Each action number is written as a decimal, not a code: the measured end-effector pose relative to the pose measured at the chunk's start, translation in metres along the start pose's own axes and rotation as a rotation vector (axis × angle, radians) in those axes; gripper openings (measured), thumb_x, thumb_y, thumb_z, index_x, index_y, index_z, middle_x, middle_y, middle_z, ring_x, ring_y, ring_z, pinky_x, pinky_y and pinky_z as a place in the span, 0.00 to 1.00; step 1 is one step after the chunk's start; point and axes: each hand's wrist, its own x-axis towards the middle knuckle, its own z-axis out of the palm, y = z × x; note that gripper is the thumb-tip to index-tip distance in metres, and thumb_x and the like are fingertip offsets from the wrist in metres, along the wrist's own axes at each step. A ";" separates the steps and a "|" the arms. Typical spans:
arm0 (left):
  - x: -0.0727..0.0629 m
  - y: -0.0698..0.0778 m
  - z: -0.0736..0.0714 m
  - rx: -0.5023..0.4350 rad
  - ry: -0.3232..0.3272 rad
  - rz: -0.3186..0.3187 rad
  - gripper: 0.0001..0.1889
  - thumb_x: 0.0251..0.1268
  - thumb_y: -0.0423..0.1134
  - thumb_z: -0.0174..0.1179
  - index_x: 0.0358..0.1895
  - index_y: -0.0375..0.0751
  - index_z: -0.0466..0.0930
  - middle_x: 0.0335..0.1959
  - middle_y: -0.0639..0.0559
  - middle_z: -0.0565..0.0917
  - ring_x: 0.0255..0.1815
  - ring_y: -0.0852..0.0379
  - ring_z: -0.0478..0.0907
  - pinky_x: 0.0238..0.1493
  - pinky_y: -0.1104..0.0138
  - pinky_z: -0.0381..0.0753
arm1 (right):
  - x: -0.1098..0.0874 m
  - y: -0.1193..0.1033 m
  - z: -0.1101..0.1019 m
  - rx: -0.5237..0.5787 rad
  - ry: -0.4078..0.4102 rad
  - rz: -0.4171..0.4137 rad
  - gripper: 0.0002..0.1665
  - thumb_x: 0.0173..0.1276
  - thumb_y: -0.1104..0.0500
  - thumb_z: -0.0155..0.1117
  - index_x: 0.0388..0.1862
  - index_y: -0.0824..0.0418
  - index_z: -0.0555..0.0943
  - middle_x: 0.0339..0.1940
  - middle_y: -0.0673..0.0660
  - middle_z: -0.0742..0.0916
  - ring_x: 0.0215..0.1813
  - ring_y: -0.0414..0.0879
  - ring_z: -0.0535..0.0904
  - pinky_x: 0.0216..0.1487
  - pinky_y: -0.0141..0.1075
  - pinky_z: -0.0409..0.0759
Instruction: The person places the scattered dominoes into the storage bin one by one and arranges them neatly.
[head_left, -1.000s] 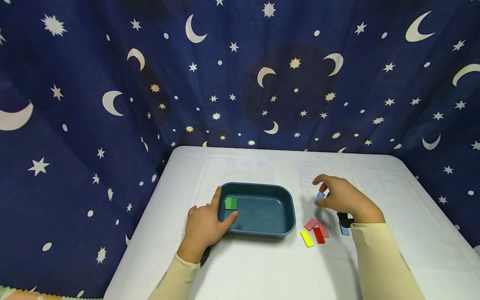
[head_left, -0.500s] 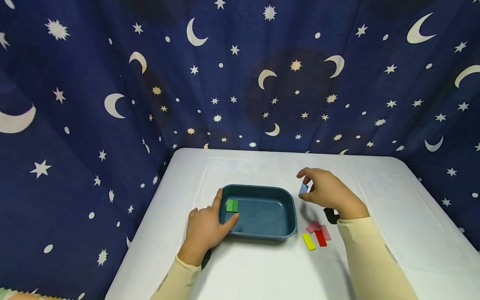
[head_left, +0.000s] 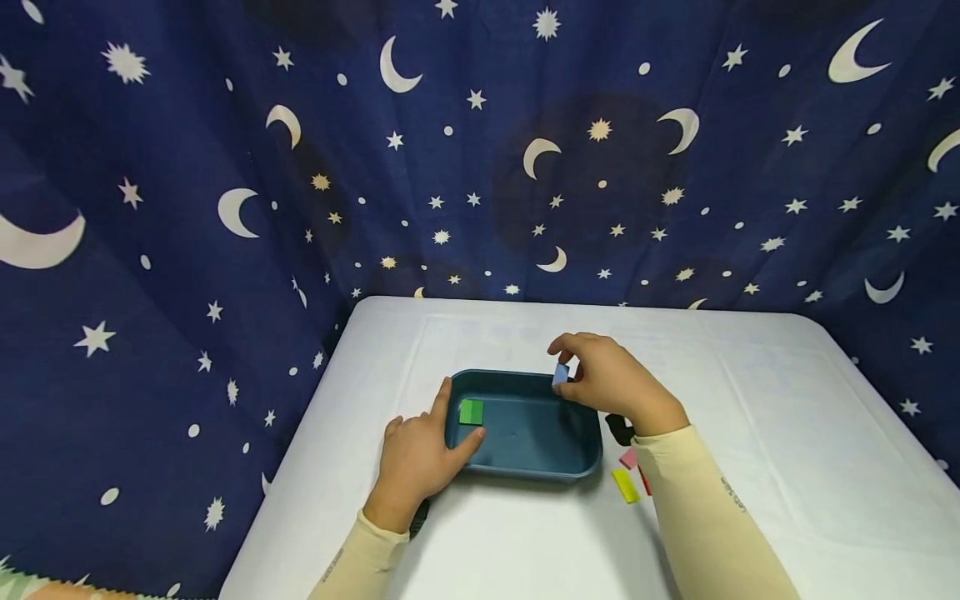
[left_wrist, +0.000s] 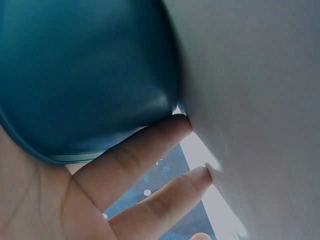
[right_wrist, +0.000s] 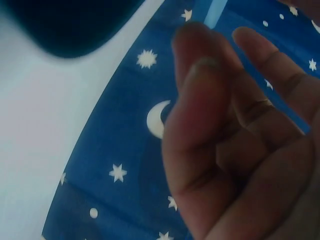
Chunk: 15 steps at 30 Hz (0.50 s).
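A dark teal tray (head_left: 517, 473) sits on the white table. My left hand (head_left: 416, 462) rests at its left end, index finger and thumb spread along the rim. The left wrist view shows the tray's outer wall (left_wrist: 90, 65) against the palm, with fingers (left_wrist: 160, 207) extended below it. Over the tray's right back corner, my right hand (head_left: 618, 379) pinches a small light blue block (head_left: 561, 374) between thumb and fingers. In the right wrist view, only an edge of the block (right_wrist: 216, 12) shows past the fingertips. Green blocks (head_left: 471, 412) lie inside the tray at the left.
Right of the tray lie a yellow block (head_left: 626, 486), a pink block (head_left: 628, 458) and a red block (head_left: 645, 481), the last partly hidden by the right sleeve (head_left: 705, 500). A dark blue curtain (head_left: 480, 150) with moons and stars stands behind the table.
My right hand has carried the light blue block leftward from the table's right side to above the tray's right back corner. The left hand has stayed at the tray.
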 end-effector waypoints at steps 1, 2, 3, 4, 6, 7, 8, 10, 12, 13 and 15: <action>0.000 0.000 0.000 0.001 -0.002 -0.002 0.55 0.66 0.83 0.45 0.86 0.48 0.56 0.32 0.48 0.89 0.32 0.48 0.86 0.56 0.36 0.74 | 0.002 -0.002 0.003 0.002 -0.001 -0.010 0.30 0.58 0.59 0.84 0.60 0.56 0.84 0.46 0.54 0.87 0.34 0.41 0.82 0.41 0.42 0.82; 0.000 0.000 0.000 0.002 -0.004 -0.003 0.55 0.66 0.83 0.45 0.86 0.48 0.56 0.32 0.47 0.89 0.32 0.48 0.86 0.56 0.36 0.74 | 0.004 -0.004 0.005 0.002 -0.004 -0.019 0.30 0.58 0.59 0.84 0.59 0.56 0.84 0.46 0.54 0.87 0.34 0.41 0.82 0.41 0.42 0.82; 0.000 0.000 0.000 0.004 -0.005 -0.005 0.55 0.66 0.83 0.45 0.86 0.48 0.56 0.33 0.47 0.89 0.32 0.48 0.86 0.56 0.37 0.74 | 0.006 -0.007 0.008 0.004 -0.007 -0.029 0.30 0.58 0.59 0.84 0.59 0.56 0.84 0.46 0.54 0.87 0.35 0.42 0.82 0.41 0.42 0.82; 0.000 0.001 0.000 0.008 -0.006 -0.007 0.55 0.66 0.83 0.45 0.86 0.48 0.56 0.33 0.46 0.89 0.32 0.48 0.86 0.56 0.37 0.74 | 0.009 -0.009 0.010 0.006 -0.010 -0.038 0.30 0.58 0.59 0.84 0.59 0.56 0.84 0.46 0.54 0.87 0.35 0.42 0.82 0.41 0.41 0.82; 0.000 0.001 0.000 0.016 -0.004 -0.008 0.55 0.66 0.83 0.44 0.86 0.48 0.56 0.34 0.45 0.89 0.32 0.47 0.86 0.56 0.37 0.74 | 0.013 -0.014 0.015 0.009 -0.014 -0.054 0.29 0.58 0.59 0.84 0.59 0.55 0.85 0.46 0.54 0.87 0.35 0.43 0.83 0.41 0.41 0.82; 0.001 0.000 0.001 0.017 -0.001 -0.006 0.55 0.66 0.83 0.44 0.86 0.48 0.56 0.34 0.45 0.89 0.32 0.47 0.86 0.56 0.37 0.74 | 0.015 -0.016 0.017 0.009 -0.010 -0.064 0.29 0.58 0.58 0.84 0.58 0.55 0.85 0.46 0.54 0.87 0.35 0.43 0.83 0.41 0.41 0.82; 0.001 0.001 0.001 0.018 0.002 -0.004 0.55 0.66 0.83 0.44 0.86 0.48 0.56 0.34 0.45 0.89 0.32 0.47 0.86 0.56 0.37 0.74 | 0.018 -0.018 0.020 0.010 -0.008 -0.073 0.28 0.58 0.58 0.84 0.58 0.55 0.85 0.46 0.54 0.87 0.35 0.43 0.83 0.41 0.40 0.82; 0.002 0.001 0.001 0.018 0.007 -0.001 0.55 0.66 0.83 0.45 0.86 0.48 0.56 0.34 0.45 0.89 0.32 0.47 0.86 0.56 0.37 0.74 | 0.023 -0.023 0.024 0.010 -0.004 -0.093 0.27 0.58 0.58 0.84 0.57 0.55 0.85 0.46 0.53 0.87 0.35 0.43 0.82 0.41 0.41 0.82; 0.002 0.001 0.002 0.019 0.008 0.001 0.55 0.66 0.82 0.45 0.86 0.48 0.57 0.33 0.45 0.89 0.31 0.47 0.86 0.56 0.37 0.74 | 0.028 -0.027 0.028 0.003 -0.012 -0.099 0.27 0.58 0.57 0.83 0.57 0.55 0.86 0.47 0.52 0.88 0.37 0.43 0.82 0.43 0.42 0.82; 0.002 0.001 0.002 0.019 0.008 0.001 0.55 0.66 0.83 0.45 0.86 0.48 0.57 0.33 0.45 0.89 0.31 0.47 0.86 0.56 0.37 0.74 | 0.030 -0.029 0.031 -0.002 -0.020 -0.102 0.27 0.59 0.57 0.83 0.58 0.55 0.86 0.47 0.52 0.88 0.39 0.44 0.83 0.44 0.42 0.82; 0.002 0.002 0.002 0.022 0.006 0.001 0.55 0.66 0.83 0.43 0.86 0.47 0.57 0.34 0.45 0.89 0.32 0.47 0.86 0.56 0.37 0.74 | 0.034 -0.032 0.036 -0.015 -0.040 -0.107 0.28 0.59 0.55 0.83 0.59 0.55 0.86 0.48 0.52 0.88 0.44 0.46 0.84 0.48 0.44 0.82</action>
